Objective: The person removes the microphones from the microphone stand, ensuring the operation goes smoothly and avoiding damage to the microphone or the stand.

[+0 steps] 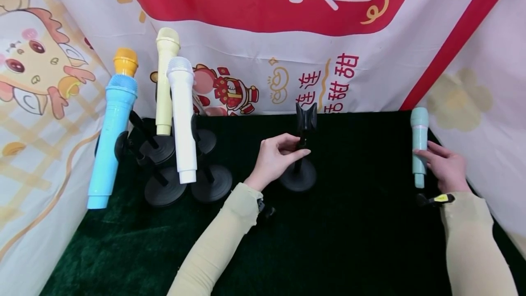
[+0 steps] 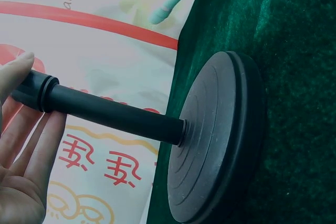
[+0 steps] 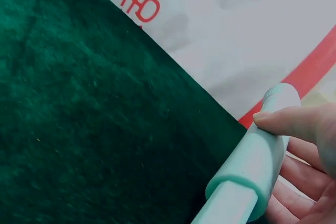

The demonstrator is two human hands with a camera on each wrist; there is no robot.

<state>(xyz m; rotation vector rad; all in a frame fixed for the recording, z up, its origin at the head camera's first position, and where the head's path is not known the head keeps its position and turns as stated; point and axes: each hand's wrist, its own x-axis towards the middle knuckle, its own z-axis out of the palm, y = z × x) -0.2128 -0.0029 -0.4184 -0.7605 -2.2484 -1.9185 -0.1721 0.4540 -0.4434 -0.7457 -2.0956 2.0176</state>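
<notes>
Near the table's middle, my left hand [image 1: 278,155] grips the upper stem of a black microphone stand [image 1: 299,176], thumb on one side and fingers on the other. The stand's forked clip at the top is bare. In the left wrist view its round base [image 2: 210,140] and straight stem [image 2: 115,111] show large, with the left hand [image 2: 23,156] at the collar. At the far right, my right hand [image 1: 448,168] holds a mint-green microphone [image 1: 419,145] by its body, head pointing up and away. The right wrist view shows the thumb laid across the microphone [image 3: 254,163].
On the left, blue [image 1: 111,136], white [image 1: 183,127], pale yellow [image 1: 165,81] and orange [image 1: 125,60] microphones lean in black stands [image 1: 165,191]. Dark green velvet [image 1: 349,241] covers the table. Printed cloth [image 1: 255,44] hangs along the back and both sides.
</notes>
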